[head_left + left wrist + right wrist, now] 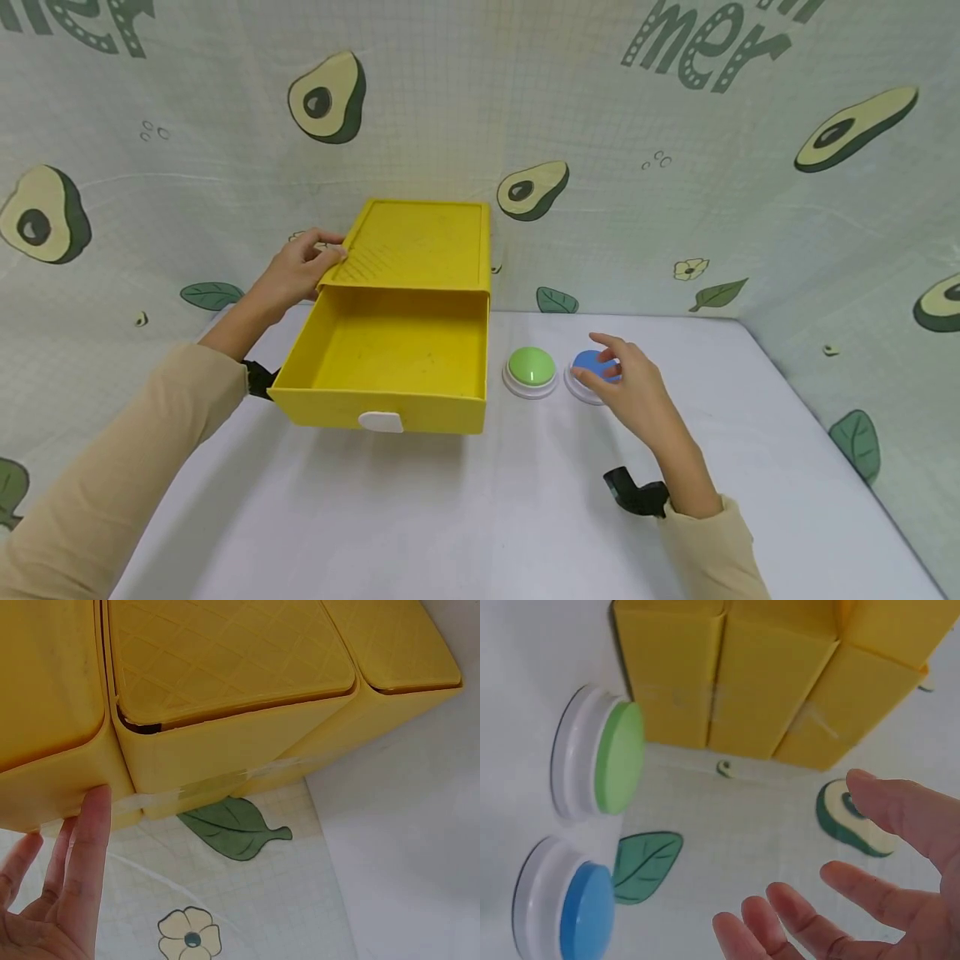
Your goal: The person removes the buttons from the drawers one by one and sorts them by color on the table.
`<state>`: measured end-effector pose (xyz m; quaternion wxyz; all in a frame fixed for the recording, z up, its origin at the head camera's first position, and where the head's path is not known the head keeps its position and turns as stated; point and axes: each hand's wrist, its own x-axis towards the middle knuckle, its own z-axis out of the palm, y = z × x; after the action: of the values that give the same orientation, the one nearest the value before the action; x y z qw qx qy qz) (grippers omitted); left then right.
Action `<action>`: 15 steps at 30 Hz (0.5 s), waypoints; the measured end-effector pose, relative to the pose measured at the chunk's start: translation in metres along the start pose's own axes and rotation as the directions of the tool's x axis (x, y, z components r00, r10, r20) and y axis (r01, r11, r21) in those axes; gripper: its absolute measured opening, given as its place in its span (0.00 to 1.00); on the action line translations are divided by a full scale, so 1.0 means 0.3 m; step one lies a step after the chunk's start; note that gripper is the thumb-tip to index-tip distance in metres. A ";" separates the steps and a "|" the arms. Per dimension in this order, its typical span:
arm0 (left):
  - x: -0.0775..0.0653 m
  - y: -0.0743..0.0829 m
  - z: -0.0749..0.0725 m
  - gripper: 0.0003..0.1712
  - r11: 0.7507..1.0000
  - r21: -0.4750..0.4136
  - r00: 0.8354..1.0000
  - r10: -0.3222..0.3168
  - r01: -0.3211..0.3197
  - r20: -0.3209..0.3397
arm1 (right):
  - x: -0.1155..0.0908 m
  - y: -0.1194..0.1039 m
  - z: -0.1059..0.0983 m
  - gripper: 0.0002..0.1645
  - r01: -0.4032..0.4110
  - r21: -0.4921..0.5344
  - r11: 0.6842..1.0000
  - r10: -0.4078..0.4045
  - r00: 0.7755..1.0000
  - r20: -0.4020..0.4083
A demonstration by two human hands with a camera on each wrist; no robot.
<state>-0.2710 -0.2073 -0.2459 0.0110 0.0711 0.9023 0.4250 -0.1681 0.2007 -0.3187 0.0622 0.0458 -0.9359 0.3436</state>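
Head view first: your yellow drawer (pixel 390 358) is pulled well out of the yellow box (pixel 420 242) and looks bare inside, so I'd say the opening part is done. Your left hand (pixel 300 268) rests on the box's top left edge, fingers curved over the corner as if steadying it. Your right hand (pixel 626 383) hovers over the blue button (pixel 588 364), fingers relaxed and slightly spread; nothing is pinched yet. The green button (pixel 532 367) sits just beside the blue one, between it and the drawer, both on the white desk (pixel 480 517). Neither button is in the drawer, so that's what looks left to me. The hand covers part of the blue button, so I can't tell whether you're touching it.

Left wrist view: only your straight fingers (pixel 86 862) show, tips against the box's lower edge. The thumb is out of frame, and the drawer's inside isn't visible.

Right wrist view: your fingers (pixel 870 900) are open and spread, clear of both buttons, with the blue one (pixel 585 911) cut off at the bottom edge and the green one (pixel 619 757) above it.
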 end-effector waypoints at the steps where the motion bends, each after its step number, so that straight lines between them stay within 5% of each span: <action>1: -0.001 0.000 0.000 0.32 1.000 -0.001 1.000 0.002 -0.002 -0.001 | -0.012 -0.018 -0.004 0.36 0.017 0.019 1.000 -0.017 1.000 -0.011; 15: 0.000 -0.004 -0.001 0.32 1.000 0.000 1.000 0.007 -0.007 -0.004 | -0.185 -0.279 -0.033 0.23 0.217 0.277 0.936 -0.208 0.976 -0.061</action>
<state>-0.2712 -0.2084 -0.2467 0.0079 0.0734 0.9021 0.4251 -0.1017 0.1459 -0.2662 0.1061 0.1495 -0.8660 0.4652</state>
